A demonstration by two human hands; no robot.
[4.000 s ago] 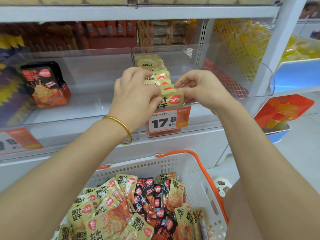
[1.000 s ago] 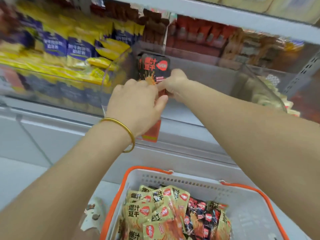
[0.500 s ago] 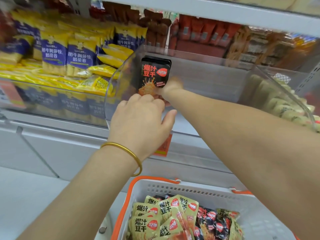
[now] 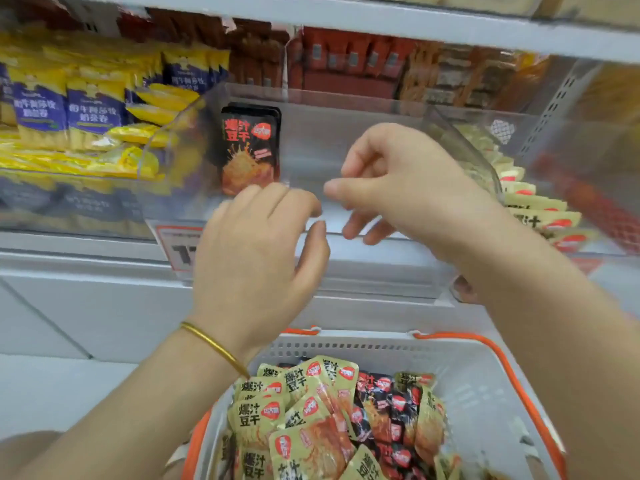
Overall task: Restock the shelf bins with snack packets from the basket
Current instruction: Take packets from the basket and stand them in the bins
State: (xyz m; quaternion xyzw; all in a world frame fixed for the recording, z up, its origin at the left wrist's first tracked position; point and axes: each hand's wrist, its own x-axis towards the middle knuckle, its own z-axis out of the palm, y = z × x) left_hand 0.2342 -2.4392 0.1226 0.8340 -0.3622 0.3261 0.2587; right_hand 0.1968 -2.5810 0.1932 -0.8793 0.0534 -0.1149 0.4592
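A short stack of black snack packets (image 4: 250, 147) stands upright at the left of a clear shelf bin (image 4: 346, 109). My left hand (image 4: 256, 258) hovers in front of the bin's lower edge, fingers loosely curled and holding nothing. My right hand (image 4: 398, 181) is beside it to the right, fingers relaxed and empty, just in front of the bin. Below, a white basket with orange trim (image 4: 485, 386) holds several gold packets (image 4: 298, 414) and black packets (image 4: 391, 407).
The bin to the right holds a row of gold packets (image 4: 533, 206). Yellow and blue bags (image 4: 86, 116) fill the bin to the left. An orange price tag (image 4: 176, 247) hangs on the shelf edge. A shelf board (image 4: 381, 19) runs overhead.
Both hands have drawn back from the black packets, which now stand alone in the bin. The view has tilted down, showing more of the basket.
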